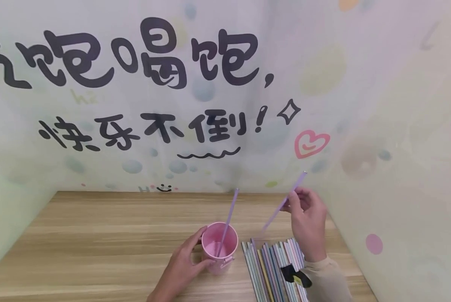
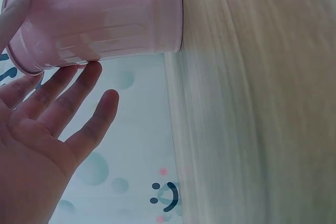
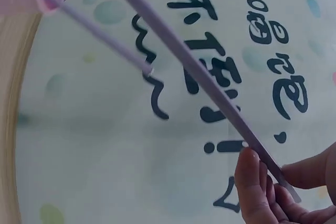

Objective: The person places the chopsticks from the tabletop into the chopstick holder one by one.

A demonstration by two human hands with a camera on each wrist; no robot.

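Right fingers [image 3: 248, 177] around slanted purple stick [image 3: 206, 80]

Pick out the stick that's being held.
The purple stick pinched in the right hand; another purple one leans inside the pink bucket, the rest lie on the table.

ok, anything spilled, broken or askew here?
Nothing stands out. The left hand holds the pink cup upright, one straw leaning inside. The right hand pinches another straw. The remaining straws lie side by side on the table; no spill or breakage shows.
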